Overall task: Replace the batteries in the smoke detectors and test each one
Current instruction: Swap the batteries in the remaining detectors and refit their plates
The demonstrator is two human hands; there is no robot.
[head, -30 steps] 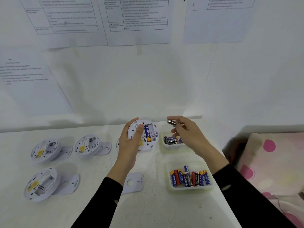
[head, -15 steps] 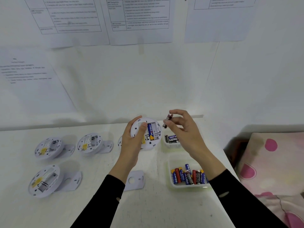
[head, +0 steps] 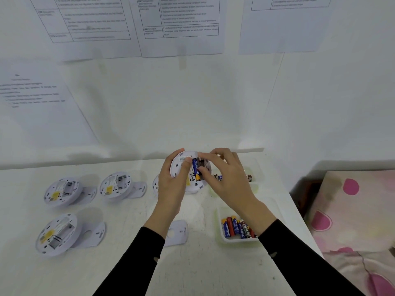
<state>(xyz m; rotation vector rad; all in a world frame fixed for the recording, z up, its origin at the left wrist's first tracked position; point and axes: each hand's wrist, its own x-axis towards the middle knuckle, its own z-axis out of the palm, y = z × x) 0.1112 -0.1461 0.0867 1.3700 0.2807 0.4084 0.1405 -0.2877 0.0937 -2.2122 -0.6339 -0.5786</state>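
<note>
My left hand [head: 174,184] grips a round white smoke detector [head: 181,161], held tilted above the table with its open back toward me. A blue and yellow battery [head: 196,169] sits in its compartment. My right hand [head: 226,176] pinches a dark battery [head: 201,162] and holds it at the compartment, right beside the blue one. Three more opened detectors lie on the left: one at the back left [head: 62,192], one beside it [head: 115,185] and one nearer me [head: 56,233]. Another detector [head: 155,184] is mostly hidden behind my left wrist.
A clear tray [head: 222,238] with several batteries stands by my right forearm. A second tray [head: 255,167] behind my right hand holds a few batteries. A loose mounting plate [head: 177,232] lies between my forearms. Paper sheets hang on the wall. A pink spotted cloth [head: 352,210] lies right of the table edge.
My right hand has carried the dark battery from above the back tray leftward to the detector's compartment. My left hand kept the detector in nearly the same place.
</note>
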